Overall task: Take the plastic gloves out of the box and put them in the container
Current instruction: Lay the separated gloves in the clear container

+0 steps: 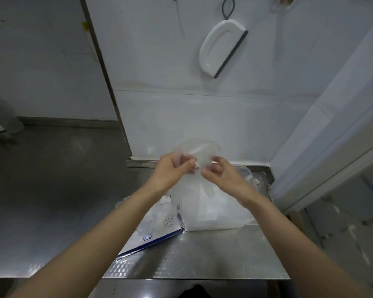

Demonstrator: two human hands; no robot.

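Over the clear plastic container (211,227) I hold a crumpled bunch of thin transparent plastic gloves (196,149), raised well above the rim; my left hand (172,168) has its fingers curled and its thumb pressed against them, pinching the film; my right hand (222,175) pinches the same bunch between thumb and forefinger, its other fingers bent behind; the two hands are almost touching. Part of the film trails down below my left wrist toward the container's left edge; whether it reaches inside I cannot tell. The container stands on the steel counter (202,259), with pale contents too blurred to name; the white and blue glove box (155,235) lies flat just beside it on the left. A white squeegee (220,50) hangs on the tiled wall.
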